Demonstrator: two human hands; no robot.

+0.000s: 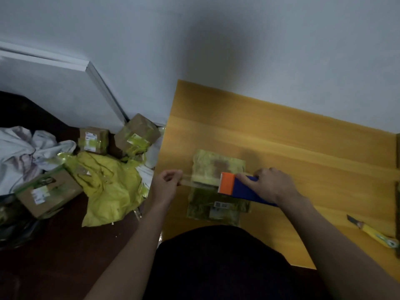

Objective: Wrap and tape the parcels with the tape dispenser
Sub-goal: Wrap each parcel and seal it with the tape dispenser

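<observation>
Right hand grips tape dispenser over parcel near table's left edge; left hand pinches tape end.

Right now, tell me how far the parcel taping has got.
Done: the parcel on the table already looks wrapped in film. In hand: the left hand pinches the tape end while the right hand holds the tape dispenser over it. Left: boxes on the floor; whether they need taping is unclear.

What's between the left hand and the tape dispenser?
Head view: a clear tape strip spans from left hand to tape dispenser, across the parcel.
</observation>
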